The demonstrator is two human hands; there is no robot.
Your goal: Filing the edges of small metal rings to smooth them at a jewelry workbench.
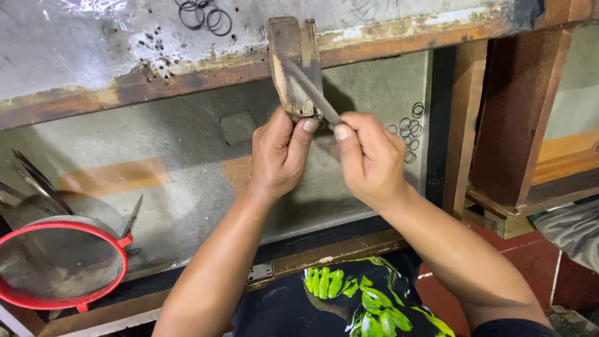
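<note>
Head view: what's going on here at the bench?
A person works at the edge of a worn workbench. The left hand pinches something small against the bottom of a wooden block fixed to the bench edge. The right hand holds a flat metal file slanted across the block. Small metal rings lie on the lower surface, and a red-rimmed sieve sits at the left.

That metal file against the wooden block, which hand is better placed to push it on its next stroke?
Probably the right hand: it already grips the metal file, which slants up across the wooden block. The left hand is pinching something small at the block's lower end.
</note>
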